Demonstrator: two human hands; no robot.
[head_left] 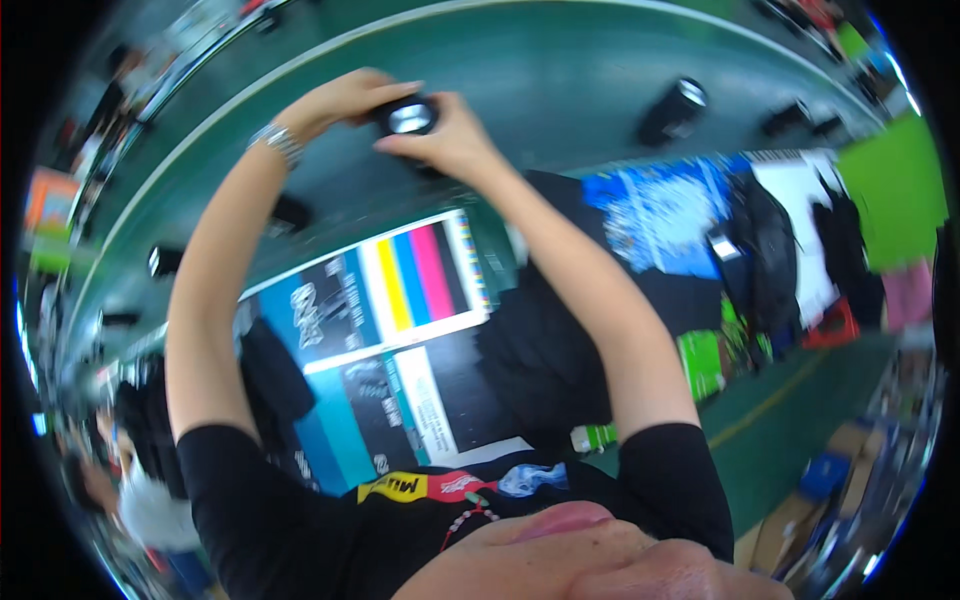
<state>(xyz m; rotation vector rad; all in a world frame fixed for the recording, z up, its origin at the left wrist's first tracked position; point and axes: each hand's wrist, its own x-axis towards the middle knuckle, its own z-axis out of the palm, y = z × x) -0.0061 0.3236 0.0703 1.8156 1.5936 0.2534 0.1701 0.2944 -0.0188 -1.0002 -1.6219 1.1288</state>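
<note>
Out over the green work surface [560, 90], both my arms reach far forward. Between my hands is a short black cylinder [409, 117] with a shiny silver end face turned up toward me; it looks like a small portable speaker. My left hand [350, 97] is closed round its far left side, with a metal watch on that wrist. My right hand [455, 140] grips it from the right, thumb along the near side and fingers on the far side. The cylinder's underside is hidden, so I cannot tell whether it rests on the surface.
A similar black cylinder [672, 112] stands to the right, another [164, 262] at the left. Printed sheets with colour bars [410, 285] lie nearer me. Black cloth-like pieces [540, 350], a blue patterned bag [660, 215] and a green box [702, 362] lie to the right.
</note>
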